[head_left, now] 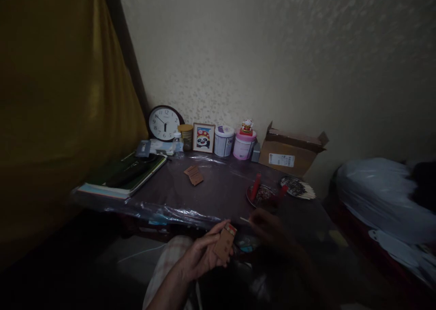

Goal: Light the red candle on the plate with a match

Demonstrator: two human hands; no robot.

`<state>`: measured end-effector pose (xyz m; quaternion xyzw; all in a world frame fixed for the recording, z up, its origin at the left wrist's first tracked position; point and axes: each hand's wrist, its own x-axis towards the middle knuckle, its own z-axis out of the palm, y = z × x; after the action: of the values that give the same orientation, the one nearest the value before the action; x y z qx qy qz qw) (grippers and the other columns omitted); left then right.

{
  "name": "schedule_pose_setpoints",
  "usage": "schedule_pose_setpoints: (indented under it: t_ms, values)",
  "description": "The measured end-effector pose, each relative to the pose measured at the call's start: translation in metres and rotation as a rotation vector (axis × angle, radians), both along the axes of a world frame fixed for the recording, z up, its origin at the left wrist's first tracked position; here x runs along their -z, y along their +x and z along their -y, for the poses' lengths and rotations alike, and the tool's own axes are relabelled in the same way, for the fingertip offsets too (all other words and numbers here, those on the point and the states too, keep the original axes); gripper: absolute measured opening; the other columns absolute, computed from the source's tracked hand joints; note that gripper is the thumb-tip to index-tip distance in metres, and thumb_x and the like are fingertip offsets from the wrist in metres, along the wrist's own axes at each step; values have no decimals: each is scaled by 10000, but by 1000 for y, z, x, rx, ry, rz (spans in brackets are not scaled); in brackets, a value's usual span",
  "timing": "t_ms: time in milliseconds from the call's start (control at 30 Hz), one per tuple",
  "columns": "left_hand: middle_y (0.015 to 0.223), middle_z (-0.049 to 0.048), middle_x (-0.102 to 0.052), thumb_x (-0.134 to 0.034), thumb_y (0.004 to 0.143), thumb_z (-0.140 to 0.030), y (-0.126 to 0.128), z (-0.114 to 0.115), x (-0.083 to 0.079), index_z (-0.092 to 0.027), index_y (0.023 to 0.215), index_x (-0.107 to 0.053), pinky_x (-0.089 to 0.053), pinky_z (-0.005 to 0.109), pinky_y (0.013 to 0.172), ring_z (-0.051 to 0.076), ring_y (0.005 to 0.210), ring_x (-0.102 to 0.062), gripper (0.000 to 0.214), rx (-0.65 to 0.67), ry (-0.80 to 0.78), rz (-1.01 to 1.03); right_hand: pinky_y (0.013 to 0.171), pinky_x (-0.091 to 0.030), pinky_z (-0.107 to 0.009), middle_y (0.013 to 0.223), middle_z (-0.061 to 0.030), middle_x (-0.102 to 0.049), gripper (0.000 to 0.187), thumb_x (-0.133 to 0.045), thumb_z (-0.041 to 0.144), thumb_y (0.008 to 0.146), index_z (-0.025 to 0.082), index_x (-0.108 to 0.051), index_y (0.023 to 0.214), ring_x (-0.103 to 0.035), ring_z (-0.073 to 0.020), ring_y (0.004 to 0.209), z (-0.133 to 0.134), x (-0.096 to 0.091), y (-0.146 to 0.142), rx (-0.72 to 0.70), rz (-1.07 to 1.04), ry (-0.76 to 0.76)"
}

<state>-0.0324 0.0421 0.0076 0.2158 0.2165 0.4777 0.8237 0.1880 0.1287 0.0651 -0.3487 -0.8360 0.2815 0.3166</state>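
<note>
My left hand (200,256) holds a small brown matchbox (225,245), tilted, just in front of the table's near edge. Red shows at the box's upper end, where the tray seems slid out. To the right, my right hand (264,223) is dim and blurred; a thin pale matchstick (244,219) sticks out from its fingers toward the box. Beyond that hand, a round plate (250,200) carries two red candles, one standing (255,187) and one (283,191) leaning. Another plate with burnt and pale matchsticks (299,188) lies to its right.
Brown matchboxes (194,175) lie mid-table. A green book (126,176) is at the left. Along the wall stand a clock (165,123), a bottle (177,144), a framed picture (203,138), two tins (224,142), a cat figurine (247,127) and an open cardboard box (289,151).
</note>
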Motion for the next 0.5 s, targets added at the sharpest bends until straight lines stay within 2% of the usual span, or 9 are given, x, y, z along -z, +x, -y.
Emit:
schedule_pose_setpoints:
  t_ms: [100,200,367,500]
  values:
    - [869,116,-761,-518,879,-222,3,0,-1,-203,1453,-334,-496,290,628,204,734,-721,603,-42,14,22,634,-527,-271,839,-28,-709,187,-586,339,848,203,-664,949,-659,-174,731,1,10,-2,99,-174,-102]
    - [937,86,-746,-536,870,-195,6,-1,-1,-235,1403,-404,-516,323,682,212,804,-725,550,-92,15,45,620,-541,-282,745,-18,-688,251,-592,437,853,197,-643,805,-666,-184,686,6,28,-14,174,-299,-160]
    - [1067,62,-716,-555,867,-191,10,-5,-2,-269,1315,-476,-519,332,714,197,815,-722,462,-183,3,77,560,-524,-269,629,-3,-620,378,-606,545,827,203,-567,670,-614,-171,597,14,54,-32,266,-408,-148]
    - [1029,62,-724,-567,866,-173,13,-7,-3,-267,1278,-499,-512,324,735,194,833,-718,428,-254,-11,108,585,-519,-251,655,-9,-645,311,-639,490,832,206,-613,706,-625,-167,623,24,60,-39,263,-435,-94]
